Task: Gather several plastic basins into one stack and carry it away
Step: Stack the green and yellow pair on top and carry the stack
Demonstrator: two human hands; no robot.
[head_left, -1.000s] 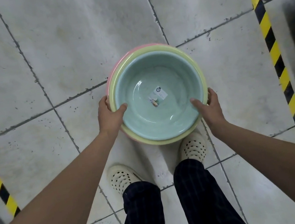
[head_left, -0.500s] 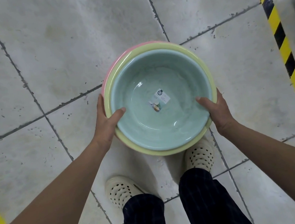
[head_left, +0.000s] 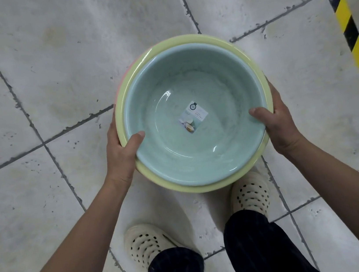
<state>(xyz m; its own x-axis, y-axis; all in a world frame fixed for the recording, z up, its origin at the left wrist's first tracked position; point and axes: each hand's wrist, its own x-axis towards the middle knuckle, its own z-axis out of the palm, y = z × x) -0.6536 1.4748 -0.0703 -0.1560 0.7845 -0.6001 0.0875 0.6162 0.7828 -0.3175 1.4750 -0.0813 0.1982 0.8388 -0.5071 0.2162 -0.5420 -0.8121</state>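
While the left hand (head_left: 122, 153) and right hand (head_left: 279, 125) clamp thumbs-inside on opposite rims, the nested basin stack (head_left: 193, 113) looks light, stiff, slippery, best gripped there.

Pale grey tiled floor (head_left: 48, 62) with dark grout lines; yellow-and-black striped hazard tape (head_left: 356, 46) runs along its right side, and a pair of cream perforated clogs (head_left: 147, 244) stands on it

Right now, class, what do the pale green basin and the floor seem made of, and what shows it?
The pale green basin: probably glossy moulded plastic; bright curved highlights on its smooth wall. The floor: likely matte stone or ceramic tile; dark joint lines, pitted mottled grey surface.
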